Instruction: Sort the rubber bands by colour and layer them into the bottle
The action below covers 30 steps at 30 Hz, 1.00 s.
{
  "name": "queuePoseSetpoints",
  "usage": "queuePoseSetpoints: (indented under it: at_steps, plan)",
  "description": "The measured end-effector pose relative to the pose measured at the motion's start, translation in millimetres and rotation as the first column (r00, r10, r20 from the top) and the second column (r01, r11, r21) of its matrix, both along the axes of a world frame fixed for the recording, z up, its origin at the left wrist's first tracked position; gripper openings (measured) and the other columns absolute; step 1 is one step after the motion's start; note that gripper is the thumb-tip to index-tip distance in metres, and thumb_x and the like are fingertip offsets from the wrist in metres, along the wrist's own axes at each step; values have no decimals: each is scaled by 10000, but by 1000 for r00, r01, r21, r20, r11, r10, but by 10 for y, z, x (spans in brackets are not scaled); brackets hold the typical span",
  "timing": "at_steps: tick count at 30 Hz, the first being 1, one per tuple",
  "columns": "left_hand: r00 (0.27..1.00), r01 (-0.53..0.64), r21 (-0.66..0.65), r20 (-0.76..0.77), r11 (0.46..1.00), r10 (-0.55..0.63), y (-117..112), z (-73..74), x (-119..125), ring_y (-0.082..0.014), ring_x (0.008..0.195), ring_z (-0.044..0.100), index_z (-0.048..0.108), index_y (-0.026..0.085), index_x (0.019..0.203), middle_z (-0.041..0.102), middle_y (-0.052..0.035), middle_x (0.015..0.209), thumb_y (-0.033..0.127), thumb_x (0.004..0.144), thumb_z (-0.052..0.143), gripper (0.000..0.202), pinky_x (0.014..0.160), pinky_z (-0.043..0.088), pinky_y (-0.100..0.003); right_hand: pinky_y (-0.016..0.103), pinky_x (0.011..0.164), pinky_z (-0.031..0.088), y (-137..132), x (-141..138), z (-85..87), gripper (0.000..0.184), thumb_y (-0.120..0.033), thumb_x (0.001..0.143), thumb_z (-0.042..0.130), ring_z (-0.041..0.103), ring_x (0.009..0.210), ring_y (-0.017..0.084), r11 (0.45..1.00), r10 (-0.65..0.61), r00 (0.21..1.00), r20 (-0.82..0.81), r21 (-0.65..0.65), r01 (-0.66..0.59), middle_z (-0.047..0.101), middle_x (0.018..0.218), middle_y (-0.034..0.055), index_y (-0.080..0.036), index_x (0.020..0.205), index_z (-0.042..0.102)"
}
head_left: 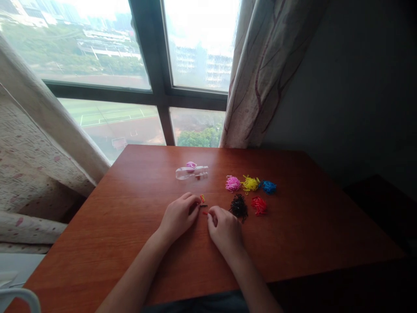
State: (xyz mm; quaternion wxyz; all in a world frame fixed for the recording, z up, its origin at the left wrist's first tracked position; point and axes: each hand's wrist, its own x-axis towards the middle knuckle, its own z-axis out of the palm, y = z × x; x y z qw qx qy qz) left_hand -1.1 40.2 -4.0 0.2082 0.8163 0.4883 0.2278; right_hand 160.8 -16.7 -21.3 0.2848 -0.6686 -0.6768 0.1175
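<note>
My left hand [180, 216] rests on the table with thumb and forefinger brought together at one end of a small black strip-like piece [203, 206]. Just beyond those fingertips lies a small red-and-yellow piece [202, 198]. Close by on the right, my right hand [225, 227] pinches a small red piece [205, 213], whose tip points left. To the right of that hand are a black pile [239, 206] and a red pile [259, 205] of thin looped pieces, looking like rubber bands or coated clips; I cannot tell which.
Farther back sit a pink pile [233, 183], a yellow pile [250, 183] and a blue pile [269, 187] of similar loops. A clear plastic item [185, 173] with a pink part [191, 165] lies behind my hands. Past the brown table [130, 204] are a window and curtains [257, 74].
</note>
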Motion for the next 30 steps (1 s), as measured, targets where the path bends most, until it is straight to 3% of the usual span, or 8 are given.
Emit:
queuePoseSetpoints:
  at_steps: [6,12,16,21,30]
  plan:
    - [1000,-7,2,-17,1000,7,-10,-2,-1,-164,810,623,633,233,921,638,-23,941,231,896,494,142,723,459,-254,219,591,392,-131,208,63,164,-243,901,500,580,593,132,994,-14,976,-216,104,37,638,662,2,-203,835,644]
    - [999,3,-18,-32,1000,-4,-26,37,7,-161,798,618,638,235,925,631,-24,937,251,907,482,158,709,451,-253,244,558,419,-167,1057,94,302,-442,869,545,578,539,155,896,-371,913,-169,195,400,650,643,35,-175,863,687]
    - [999,6,-18,-38,1000,-7,-27,49,9,-159,805,613,638,233,916,624,-24,930,252,912,471,169,714,444,-249,252,566,408,-148,1413,2,349,-480,858,530,597,561,163,869,-458,886,-73,177,463,661,649,39,-176,865,701]
    - [999,-2,-26,-49,1000,1,-21,40,16,-160,803,609,638,230,925,626,-23,945,252,910,476,163,708,438,-254,256,571,407,-188,1424,-86,334,-463,854,525,611,589,174,868,-470,881,-57,149,474,674,676,44,-182,873,704]
    - [999,-6,-22,-37,1000,6,-23,43,14,-158,792,611,652,233,928,631,-21,939,249,902,488,167,701,431,-252,250,578,418,-255,1345,-71,288,-429,854,548,604,582,166,869,-458,883,-102,161,469,658,664,31,-182,866,695]
